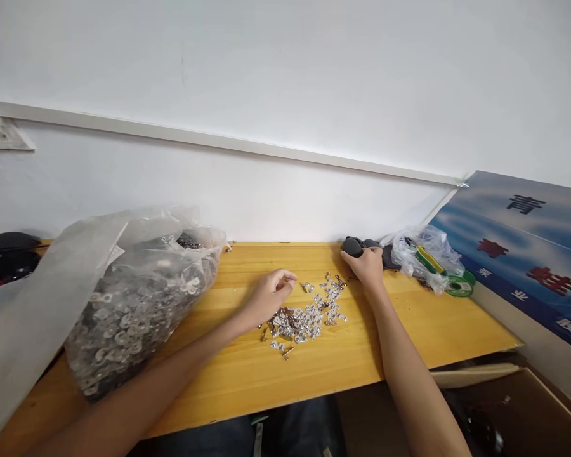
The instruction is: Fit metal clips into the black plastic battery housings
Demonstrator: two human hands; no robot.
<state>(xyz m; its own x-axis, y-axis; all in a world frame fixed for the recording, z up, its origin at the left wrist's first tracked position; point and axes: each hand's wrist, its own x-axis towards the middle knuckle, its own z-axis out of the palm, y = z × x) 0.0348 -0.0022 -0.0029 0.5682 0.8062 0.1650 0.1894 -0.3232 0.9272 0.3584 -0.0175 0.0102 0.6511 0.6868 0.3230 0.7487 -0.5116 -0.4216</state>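
A scatter of small silver metal parts lies on the yellow wooden table. My left hand rests at the left edge of the scatter, its fingers curled and pinched together over the parts; what they hold is too small to name. My right hand reaches to the far side of the table and lies on a black object by the wall, fingers closed around it.
A large clear plastic bag full of the same metal parts slumps on the table's left. A smaller clear bag and a green tape roll sit at the right, beside a blue sign. A cardboard box stands below right.
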